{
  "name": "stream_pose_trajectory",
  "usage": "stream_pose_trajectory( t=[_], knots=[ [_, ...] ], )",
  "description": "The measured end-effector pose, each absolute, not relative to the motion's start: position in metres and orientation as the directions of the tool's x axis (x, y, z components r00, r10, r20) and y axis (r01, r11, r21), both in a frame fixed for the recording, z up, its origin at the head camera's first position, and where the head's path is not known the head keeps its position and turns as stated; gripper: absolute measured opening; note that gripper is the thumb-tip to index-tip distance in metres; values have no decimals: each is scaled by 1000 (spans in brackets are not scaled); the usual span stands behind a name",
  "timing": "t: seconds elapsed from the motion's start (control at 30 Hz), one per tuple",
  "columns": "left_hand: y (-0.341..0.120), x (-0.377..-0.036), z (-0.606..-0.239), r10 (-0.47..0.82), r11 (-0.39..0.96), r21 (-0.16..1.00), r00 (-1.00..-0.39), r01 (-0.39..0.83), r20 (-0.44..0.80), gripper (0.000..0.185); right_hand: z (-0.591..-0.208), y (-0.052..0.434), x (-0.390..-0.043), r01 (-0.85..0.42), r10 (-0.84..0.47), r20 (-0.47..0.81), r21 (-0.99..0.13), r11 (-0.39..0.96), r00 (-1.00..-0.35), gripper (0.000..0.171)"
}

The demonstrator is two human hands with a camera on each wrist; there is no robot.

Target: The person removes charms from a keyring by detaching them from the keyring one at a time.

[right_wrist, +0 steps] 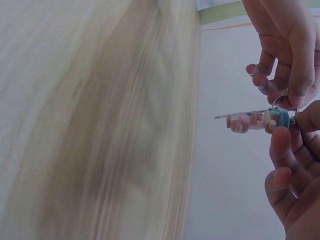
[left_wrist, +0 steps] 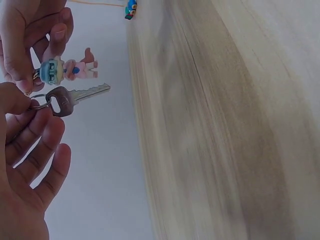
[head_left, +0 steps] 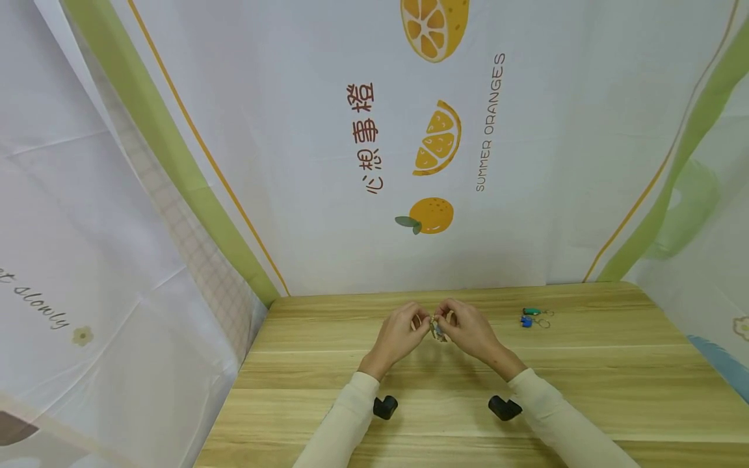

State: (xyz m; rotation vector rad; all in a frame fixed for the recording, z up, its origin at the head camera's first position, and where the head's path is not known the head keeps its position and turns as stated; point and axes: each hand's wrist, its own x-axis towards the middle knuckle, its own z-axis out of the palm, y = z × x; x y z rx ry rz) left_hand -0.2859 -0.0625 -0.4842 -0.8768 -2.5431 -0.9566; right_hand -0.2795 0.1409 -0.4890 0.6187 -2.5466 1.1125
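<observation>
Above the tabletop, both hands meet at a small keychain held between their fingertips. My left hand (head_left: 402, 331) pinches the metal split ring (left_wrist: 40, 102), from which a silver key (left_wrist: 90, 93) with a brownish head hangs. Opposite it, my right hand (head_left: 468, 328) pinches the metal fitting at the top of a small figurine charm (left_wrist: 51, 72), which has a blue-green head and a pink body. Key and figurine hang side by side, close together; the right wrist view shows the figurine (right_wrist: 245, 121) overlapping the key. Fingertips hide part of the ring and fitting.
On the wooden table (head_left: 585, 377) at the back right lie a green keychain (head_left: 531, 312) and a blue keychain (head_left: 526, 322), each with a ring. A white printed curtain (head_left: 328, 247) stands behind the table. Black pieces (head_left: 385, 407) show near both wrists.
</observation>
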Motion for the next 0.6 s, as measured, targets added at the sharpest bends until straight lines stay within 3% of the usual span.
stream_pose_trajectory(
  t=[0.43, 0.6],
  knots=[
    [-62, -287, -487, 450, 600, 464, -754, 652, 478, 7, -489, 139, -277, -493, -255, 446, -574, 654, -858, 4],
    [-64, -286, -484, 421, 593, 480, -757, 647, 500, 7, -491, 147, -282, -405, -189, 386, -614, 677, -903, 6]
  ],
)
